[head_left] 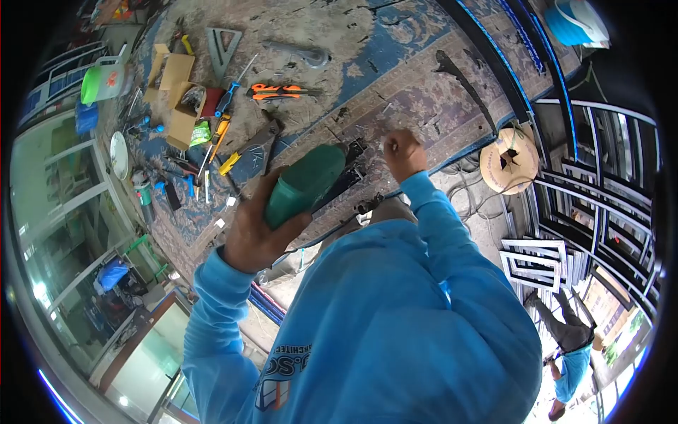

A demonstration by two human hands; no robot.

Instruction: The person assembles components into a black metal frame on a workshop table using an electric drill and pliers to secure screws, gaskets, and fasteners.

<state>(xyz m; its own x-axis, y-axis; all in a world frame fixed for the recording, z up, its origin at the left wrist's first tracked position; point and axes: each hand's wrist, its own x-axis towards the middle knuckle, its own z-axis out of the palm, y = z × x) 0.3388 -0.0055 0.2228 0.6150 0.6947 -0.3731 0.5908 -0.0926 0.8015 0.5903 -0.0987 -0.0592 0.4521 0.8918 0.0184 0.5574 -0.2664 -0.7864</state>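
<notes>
My left hand (256, 230) is closed around a green plastic container (307, 180) with a wide slanted opening, like a cut-down bottle. It is held tilted above the near edge of the carpet-covered bench (395, 99). To its right, over the carpet, my right hand (406, 154) has its fingers curled together; whatever may be in them is too small to make out. Between the two hands, partly hidden by the container, a dark metal profile (344, 187) lies near the bench edge.
Left on the bench are cardboard boxes (169, 74), orange-handled pliers (277, 92), screwdrivers (226, 99) and a set square (223, 51). Long dark bars (494, 53) cross the far right. A tape roll (508, 160), stacked frames (534, 263) and another person (573, 346) are at right.
</notes>
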